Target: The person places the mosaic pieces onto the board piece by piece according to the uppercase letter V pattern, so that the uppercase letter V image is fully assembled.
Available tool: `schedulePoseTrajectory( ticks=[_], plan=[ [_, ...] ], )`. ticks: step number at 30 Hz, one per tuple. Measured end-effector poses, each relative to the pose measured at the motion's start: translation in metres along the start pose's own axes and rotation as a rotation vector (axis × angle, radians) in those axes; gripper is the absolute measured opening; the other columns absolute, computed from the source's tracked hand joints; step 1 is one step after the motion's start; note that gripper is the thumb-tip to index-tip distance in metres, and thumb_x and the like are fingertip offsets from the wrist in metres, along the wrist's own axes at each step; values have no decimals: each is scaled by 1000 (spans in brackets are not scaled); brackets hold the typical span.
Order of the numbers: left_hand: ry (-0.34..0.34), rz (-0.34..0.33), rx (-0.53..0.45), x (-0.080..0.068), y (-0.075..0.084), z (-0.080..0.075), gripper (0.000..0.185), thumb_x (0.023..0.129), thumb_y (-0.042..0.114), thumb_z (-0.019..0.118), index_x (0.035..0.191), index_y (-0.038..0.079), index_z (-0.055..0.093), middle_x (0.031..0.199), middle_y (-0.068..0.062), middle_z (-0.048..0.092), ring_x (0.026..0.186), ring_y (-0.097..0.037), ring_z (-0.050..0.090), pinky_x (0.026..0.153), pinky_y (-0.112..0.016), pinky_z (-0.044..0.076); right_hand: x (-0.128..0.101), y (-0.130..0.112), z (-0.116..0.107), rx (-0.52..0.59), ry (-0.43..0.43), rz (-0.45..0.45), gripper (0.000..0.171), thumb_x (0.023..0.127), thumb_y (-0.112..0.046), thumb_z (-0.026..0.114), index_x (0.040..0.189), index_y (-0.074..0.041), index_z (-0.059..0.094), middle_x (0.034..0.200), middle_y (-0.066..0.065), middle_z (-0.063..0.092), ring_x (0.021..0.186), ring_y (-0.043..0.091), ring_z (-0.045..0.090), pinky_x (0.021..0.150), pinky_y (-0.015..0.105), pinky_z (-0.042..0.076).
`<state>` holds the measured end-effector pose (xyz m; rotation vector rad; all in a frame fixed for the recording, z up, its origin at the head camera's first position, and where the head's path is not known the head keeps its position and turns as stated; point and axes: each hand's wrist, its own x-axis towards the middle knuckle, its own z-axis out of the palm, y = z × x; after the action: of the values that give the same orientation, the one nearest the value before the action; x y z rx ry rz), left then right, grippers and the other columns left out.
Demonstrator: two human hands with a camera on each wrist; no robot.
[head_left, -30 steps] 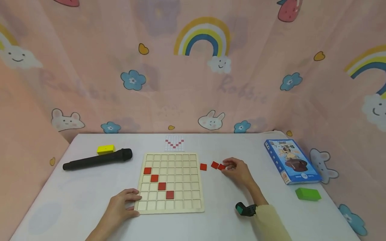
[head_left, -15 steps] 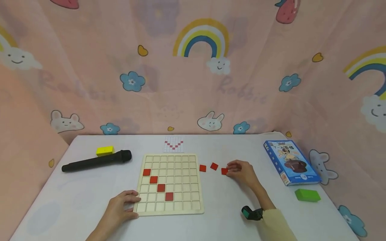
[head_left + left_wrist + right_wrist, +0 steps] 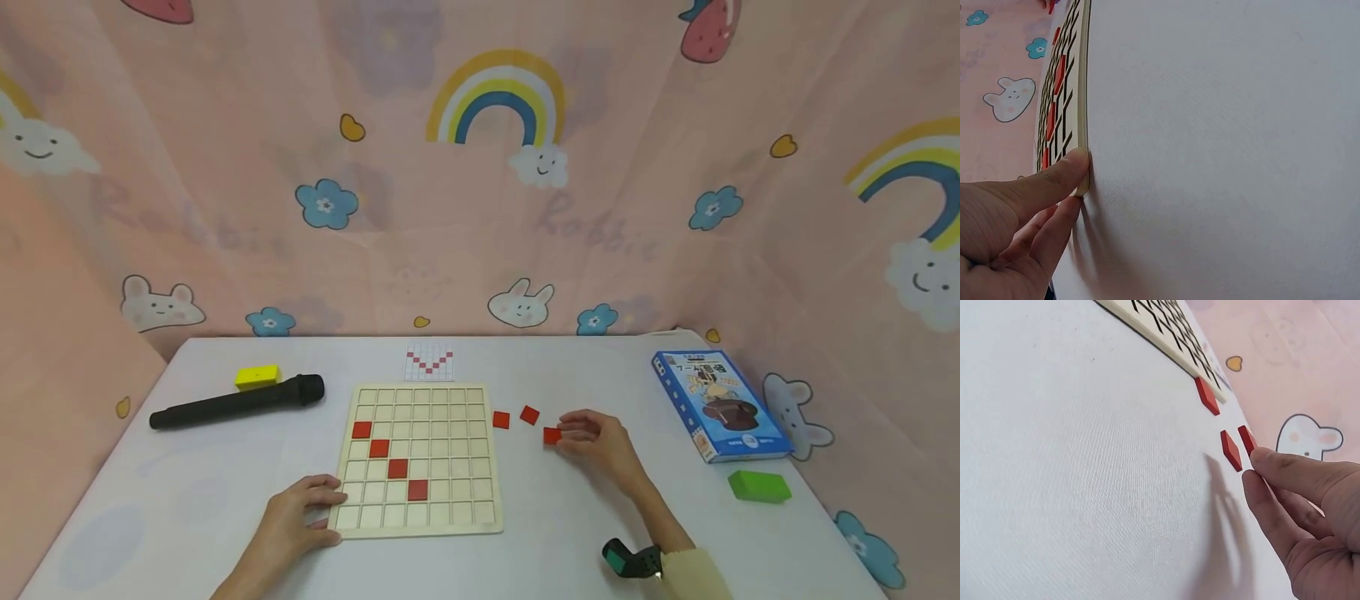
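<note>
Wood, cloth and card

Pale matt wooden board (image 3: 420, 454), red tiles (image 3: 552, 435) smooth-painted; table (image 3: 150, 492) under woven white cloth; glossy box (image 3: 720, 404).

Grid board (image 3: 420, 457) sits mid-desk (image 3: 187, 483), four tiles (image 3: 390, 458) seated in it on a diagonal running from upper left down to the right. Pattern card (image 3: 429, 363) lies just behind the board. Microphone (image 3: 236, 402) lies left of it, small block (image 3: 257, 377) just behind the mic. Three loose tiles (image 3: 528, 421) lie right of the board; your right hand (image 3: 600, 442) touches the nearest one (image 3: 552, 435). Your left hand (image 3: 300, 512) rests on the board's near-left corner. Box (image 3: 720, 404) lies far right, another block (image 3: 759, 486) in front of it
</note>
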<state>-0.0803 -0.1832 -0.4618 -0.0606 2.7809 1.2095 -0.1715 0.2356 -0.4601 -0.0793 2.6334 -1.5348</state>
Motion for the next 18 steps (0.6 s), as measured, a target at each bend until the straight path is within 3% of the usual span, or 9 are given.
schedulePoseTrajectory(
  ticks=[6,18],
  plan=[
    [13,9,-19,-1,0,0,44,52,-9,86,94,-2,74,112,-9,63,105,-31,59,73,-27,58,-7,-8,8,82,-23,39,38,84,-5,73,119,2,61,111,17,67,99,27,67,85,25,56],
    [5,3,-3,0,0,0,44,53,-7,87,95,-2,74,112,-8,63,106,-30,59,76,-30,58,-11,-22,31,157,18,117,35,83,-1,72,116,3,63,109,17,68,99,29,67,84,32,57]
  ],
)
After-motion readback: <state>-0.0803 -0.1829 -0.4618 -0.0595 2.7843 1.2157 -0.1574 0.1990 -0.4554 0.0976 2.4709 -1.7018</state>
